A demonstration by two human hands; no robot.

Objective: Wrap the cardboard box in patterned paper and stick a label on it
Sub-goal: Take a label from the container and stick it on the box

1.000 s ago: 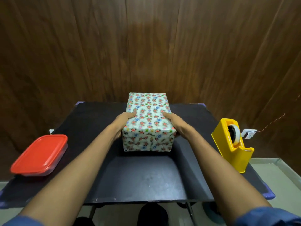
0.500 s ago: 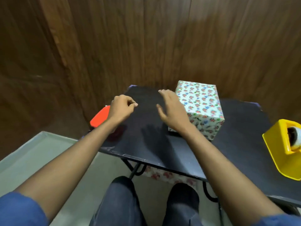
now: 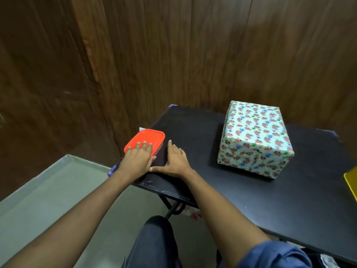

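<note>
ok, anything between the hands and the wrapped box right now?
Nothing visible. The wrapped box sits alone on the black table, with bare tabletop between it and the right hand. The left hand lies flat on the red-lidded container, farther from the box.

The single head view looks down and leftward from above the seated person, close over the black table (image 3: 241,200).

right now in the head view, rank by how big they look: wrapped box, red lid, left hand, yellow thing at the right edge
1. wrapped box
2. red lid and left hand: look alike, unranked
3. yellow thing: only a sliver shows, cut off by the frame
</note>
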